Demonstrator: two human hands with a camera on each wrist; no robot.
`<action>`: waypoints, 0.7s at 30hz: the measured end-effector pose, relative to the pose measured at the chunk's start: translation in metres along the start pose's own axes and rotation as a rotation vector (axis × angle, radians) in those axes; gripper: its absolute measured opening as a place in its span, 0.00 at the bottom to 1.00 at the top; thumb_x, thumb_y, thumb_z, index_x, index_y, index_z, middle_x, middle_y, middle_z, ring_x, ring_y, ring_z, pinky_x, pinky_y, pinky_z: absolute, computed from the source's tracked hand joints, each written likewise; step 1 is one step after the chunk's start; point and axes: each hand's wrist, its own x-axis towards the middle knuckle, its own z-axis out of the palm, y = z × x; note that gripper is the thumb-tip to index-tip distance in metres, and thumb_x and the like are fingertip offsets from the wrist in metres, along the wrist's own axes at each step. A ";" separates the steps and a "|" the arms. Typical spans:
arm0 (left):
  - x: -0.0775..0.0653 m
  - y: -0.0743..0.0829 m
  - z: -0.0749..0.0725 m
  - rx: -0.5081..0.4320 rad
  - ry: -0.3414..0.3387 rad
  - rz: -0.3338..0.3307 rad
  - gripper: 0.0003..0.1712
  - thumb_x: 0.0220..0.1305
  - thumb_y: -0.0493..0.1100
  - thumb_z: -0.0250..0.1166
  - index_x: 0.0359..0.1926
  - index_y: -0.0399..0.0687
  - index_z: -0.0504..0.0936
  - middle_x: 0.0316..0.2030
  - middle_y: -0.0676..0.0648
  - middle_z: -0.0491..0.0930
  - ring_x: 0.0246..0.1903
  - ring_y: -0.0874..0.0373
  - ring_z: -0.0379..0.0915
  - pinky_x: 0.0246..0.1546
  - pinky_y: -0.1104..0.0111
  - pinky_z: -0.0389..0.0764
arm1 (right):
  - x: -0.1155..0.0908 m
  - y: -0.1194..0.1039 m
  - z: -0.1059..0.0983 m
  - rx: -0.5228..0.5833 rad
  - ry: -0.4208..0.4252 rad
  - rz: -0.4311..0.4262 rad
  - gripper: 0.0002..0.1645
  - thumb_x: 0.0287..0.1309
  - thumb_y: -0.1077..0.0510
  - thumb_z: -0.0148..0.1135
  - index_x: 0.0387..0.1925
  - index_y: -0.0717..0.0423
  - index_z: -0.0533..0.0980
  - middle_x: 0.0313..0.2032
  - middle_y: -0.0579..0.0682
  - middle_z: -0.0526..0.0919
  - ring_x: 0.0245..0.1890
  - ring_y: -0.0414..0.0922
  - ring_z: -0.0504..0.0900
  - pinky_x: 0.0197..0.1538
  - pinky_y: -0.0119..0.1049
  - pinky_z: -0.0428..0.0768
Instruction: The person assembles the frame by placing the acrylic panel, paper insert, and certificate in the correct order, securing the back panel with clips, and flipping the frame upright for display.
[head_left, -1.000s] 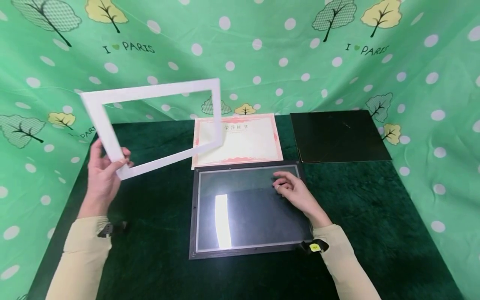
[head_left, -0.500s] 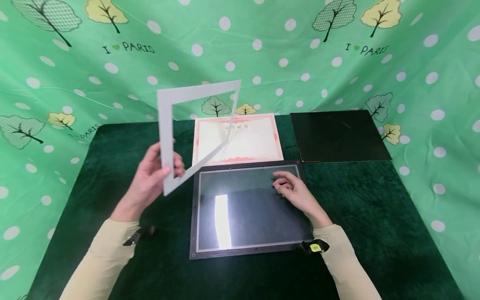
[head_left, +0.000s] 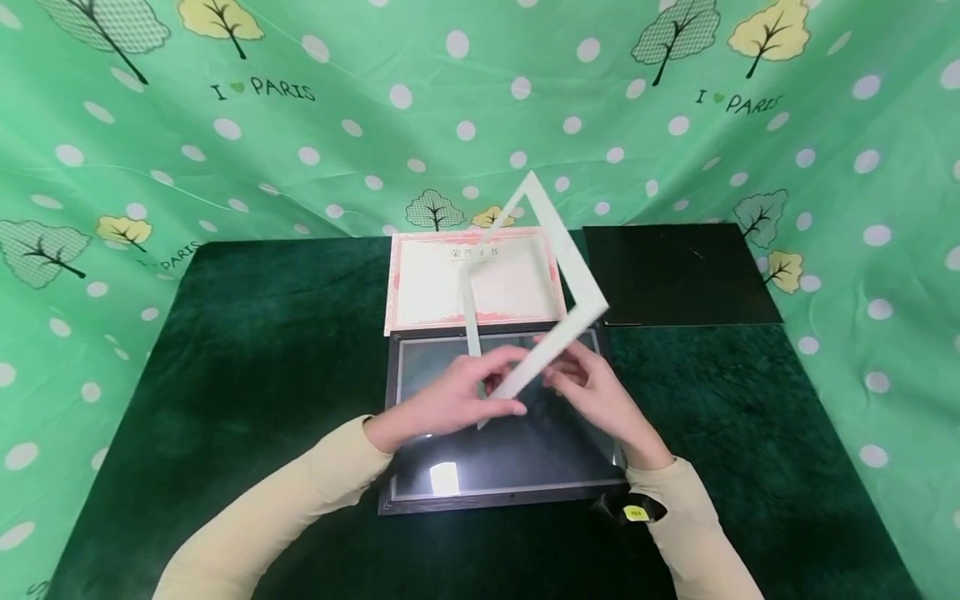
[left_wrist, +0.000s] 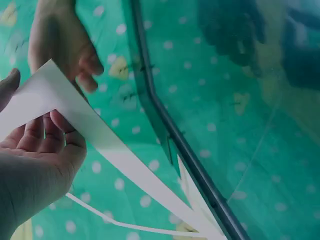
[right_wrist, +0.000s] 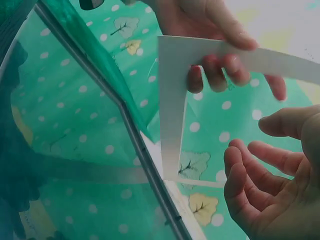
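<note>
A white picture mat [head_left: 564,242] hangs tilted in the air, its window facing away to the side. My left hand [head_left: 442,402] grips it near a corner, thumb on one face and fingers through the opening, as the left wrist view shows on the mat [left_wrist: 110,150]. Close beside it is my right hand [head_left: 603,400], fingers loosely bent and holding nothing; in the right wrist view this hand [right_wrist: 272,185] faces the mat [right_wrist: 172,105] with a gap between. Under both hands lies a black picture frame [head_left: 495,500] with a shiny glass pane [head_left: 532,454] in it.
Behind the frame lies a pink-bordered certificate [head_left: 427,287], partly overlapped by the mat in the head view. A black backing board [head_left: 675,275] lies at the back right. Everything rests on a dark green cloth [head_left: 285,333], with a green polka-dot curtain [head_left: 420,75] behind.
My left hand has carried the mat from the left over to the picture frame, turning it on the way. My right hand has stayed nearly in place.
</note>
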 end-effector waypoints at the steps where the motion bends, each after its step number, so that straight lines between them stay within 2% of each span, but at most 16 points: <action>1: 0.002 -0.001 0.005 0.052 -0.026 0.006 0.29 0.57 0.38 0.71 0.59 0.46 0.72 0.28 0.56 0.77 0.26 0.63 0.70 0.29 0.68 0.73 | -0.001 0.002 -0.001 -0.010 0.005 -0.002 0.24 0.67 0.69 0.54 0.63 0.62 0.67 0.45 0.60 0.78 0.39 0.57 0.79 0.39 0.36 0.78; 6: 0.005 -0.001 0.019 0.286 -0.134 0.048 0.30 0.56 0.42 0.73 0.60 0.44 0.73 0.39 0.49 0.82 0.32 0.62 0.75 0.33 0.70 0.75 | -0.007 0.013 -0.007 -0.014 0.010 -0.005 0.24 0.66 0.72 0.52 0.63 0.69 0.65 0.46 0.66 0.77 0.42 0.46 0.79 0.40 0.32 0.76; 10: 0.003 0.000 0.022 0.458 -0.170 0.055 0.32 0.58 0.45 0.72 0.62 0.43 0.73 0.46 0.46 0.83 0.39 0.59 0.79 0.38 0.70 0.77 | -0.016 0.016 -0.010 0.028 -0.026 -0.081 0.27 0.63 0.76 0.53 0.63 0.70 0.64 0.46 0.67 0.76 0.42 0.43 0.79 0.41 0.30 0.77; 13: 0.003 -0.003 0.025 0.527 -0.147 0.041 0.33 0.57 0.46 0.72 0.62 0.43 0.73 0.46 0.46 0.83 0.39 0.58 0.80 0.37 0.68 0.79 | -0.026 0.016 -0.012 0.074 -0.068 -0.137 0.30 0.60 0.79 0.52 0.64 0.68 0.63 0.51 0.65 0.75 0.46 0.46 0.78 0.48 0.32 0.77; 16: 0.005 -0.006 0.027 0.568 -0.088 0.004 0.34 0.56 0.45 0.73 0.62 0.43 0.72 0.43 0.46 0.83 0.36 0.57 0.80 0.34 0.66 0.79 | -0.034 0.017 -0.012 0.105 -0.062 -0.137 0.32 0.59 0.80 0.50 0.66 0.66 0.63 0.56 0.64 0.72 0.48 0.52 0.76 0.47 0.33 0.77; 18: 0.006 -0.008 0.028 0.595 -0.046 -0.022 0.35 0.55 0.46 0.74 0.62 0.44 0.71 0.40 0.46 0.84 0.33 0.56 0.80 0.31 0.66 0.79 | -0.035 0.016 -0.011 0.136 -0.009 -0.116 0.31 0.62 0.77 0.50 0.66 0.67 0.62 0.57 0.63 0.72 0.47 0.54 0.76 0.45 0.34 0.79; 21: 0.010 -0.010 0.032 0.636 0.001 -0.052 0.35 0.54 0.46 0.75 0.60 0.43 0.70 0.35 0.46 0.83 0.30 0.55 0.80 0.27 0.65 0.79 | -0.033 0.015 -0.006 0.187 0.150 -0.118 0.29 0.64 0.75 0.51 0.65 0.69 0.60 0.51 0.60 0.76 0.43 0.52 0.79 0.40 0.34 0.80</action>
